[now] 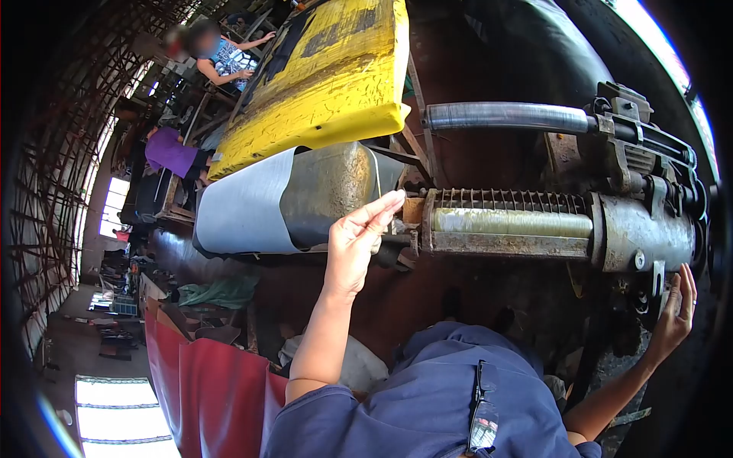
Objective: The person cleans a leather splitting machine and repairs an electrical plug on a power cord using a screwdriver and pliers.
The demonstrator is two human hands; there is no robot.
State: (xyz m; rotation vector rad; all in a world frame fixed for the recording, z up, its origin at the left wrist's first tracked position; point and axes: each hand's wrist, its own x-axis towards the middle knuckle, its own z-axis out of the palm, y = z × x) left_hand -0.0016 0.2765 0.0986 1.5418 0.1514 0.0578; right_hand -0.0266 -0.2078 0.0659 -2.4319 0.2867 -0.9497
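My left hand is raised in front of the machine's left end, thumb and fingertips pinched together. From the pinch a thin pale strip runs upward; its far end is hard to make out. Just right of these fingers lies a machine roller behind a row of wire guards. At the far right, my right hand rests against or close beside the round metal housing, fingers stretched out and nothing visible in them.
Behind my left hand are a grey sheet over a dark rounded form and a yellow worn board. A shiny metal cylinder extends above the roller. Red sheeting hangs lower left. Two people work at the upper left.
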